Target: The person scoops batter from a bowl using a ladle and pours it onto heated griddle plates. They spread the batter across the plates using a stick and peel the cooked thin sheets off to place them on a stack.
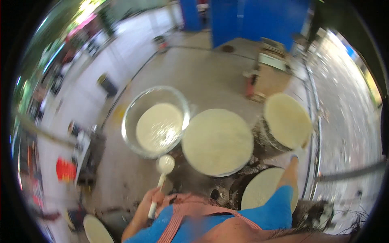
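Observation:
My left hand [155,196] is closed round the pale handle of a ladle [165,164], whose bowl holds creamy batter. Just beyond the ladle stands a large metal basin [186,106] part-filled with pale batter [158,127]. A round griddle [217,142] covered with a pale layer lies in front of me. Over at the right, my right hand [294,158] is stretched towards a tilted pale disc [288,121]; the blurred fingers do not show whether they grip it. Below my right forearm is another pale-covered round griddle [264,188].
A cardboard box [273,82] stands on the floor beyond the tilted disc. At the left are a red container [66,169] and a dark cylindrical bin [107,85]. Another pale disc [96,229] lies at the lower left. Blue panels [258,21] stand at the back.

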Demonstrator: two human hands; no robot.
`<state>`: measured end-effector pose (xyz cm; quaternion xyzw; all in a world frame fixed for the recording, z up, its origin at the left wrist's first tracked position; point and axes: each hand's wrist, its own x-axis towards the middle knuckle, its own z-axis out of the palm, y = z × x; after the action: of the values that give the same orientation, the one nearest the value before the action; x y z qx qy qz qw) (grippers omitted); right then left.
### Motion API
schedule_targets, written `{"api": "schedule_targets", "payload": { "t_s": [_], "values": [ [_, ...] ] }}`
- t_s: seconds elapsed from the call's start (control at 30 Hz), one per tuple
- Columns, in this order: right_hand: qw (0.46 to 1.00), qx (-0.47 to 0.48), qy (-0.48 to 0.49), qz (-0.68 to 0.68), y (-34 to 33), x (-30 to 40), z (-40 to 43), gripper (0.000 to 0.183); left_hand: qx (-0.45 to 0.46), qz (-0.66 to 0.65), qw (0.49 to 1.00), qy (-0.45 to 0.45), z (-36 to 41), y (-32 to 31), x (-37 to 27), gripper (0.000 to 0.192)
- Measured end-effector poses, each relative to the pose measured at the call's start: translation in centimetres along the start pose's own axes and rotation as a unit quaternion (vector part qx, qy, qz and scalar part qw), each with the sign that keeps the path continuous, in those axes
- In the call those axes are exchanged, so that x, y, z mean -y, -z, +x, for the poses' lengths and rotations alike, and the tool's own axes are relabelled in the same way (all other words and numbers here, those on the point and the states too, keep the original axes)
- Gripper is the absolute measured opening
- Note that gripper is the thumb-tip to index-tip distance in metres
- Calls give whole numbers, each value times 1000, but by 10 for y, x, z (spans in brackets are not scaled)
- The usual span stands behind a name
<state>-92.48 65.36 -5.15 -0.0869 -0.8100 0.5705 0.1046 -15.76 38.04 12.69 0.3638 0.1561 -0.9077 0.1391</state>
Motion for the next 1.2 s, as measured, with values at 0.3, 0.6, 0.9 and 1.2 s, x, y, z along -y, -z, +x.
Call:
{"api": "schedule_targets", "payload": {
  "t_s": [0.3,0.6,0.9,1.2],
  "values": [
    [868,436,154,-180,-99,210,-307,42,223,4,974,-34,-11,20,-170,38],
    [476,573,381,-549,-271,278,-671,35,-78,373,924,-42,145,47,-456,19],
    [548,569,236,-566,-251,280,-730,50,-163,203,954,148,178,65,-488,18],
    [728,500,179,-434,-133,217,-765,48,-100,35,978,182,102,-20,-434,35]
  ]
}}
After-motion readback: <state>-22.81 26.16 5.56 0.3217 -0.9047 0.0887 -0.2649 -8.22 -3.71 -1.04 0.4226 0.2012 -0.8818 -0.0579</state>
